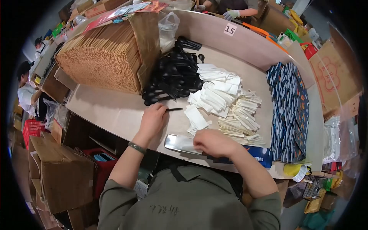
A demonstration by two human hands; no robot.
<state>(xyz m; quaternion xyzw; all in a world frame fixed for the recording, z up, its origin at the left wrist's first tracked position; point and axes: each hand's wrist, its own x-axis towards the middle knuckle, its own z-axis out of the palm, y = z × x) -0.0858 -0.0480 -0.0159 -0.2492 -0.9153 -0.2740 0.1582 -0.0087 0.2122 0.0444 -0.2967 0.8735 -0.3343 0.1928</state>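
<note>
In the head view, the left hand (154, 115) touches a black utensil (175, 109) just nearside of the black spoon pile (174, 73); its grip is unclear. The right hand (215, 142) grips a silvery packet (178, 143), farther nearside of that pile.

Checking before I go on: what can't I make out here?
- Head view: right hand, fingers' grip hidden by its back.
- Head view: silver packet, right end partly covered by that hand.
- Head view: left hand, whether it grips the black utensil, too small.
- Head view: gloved co-worker, head cut off by upper edge.
</note>
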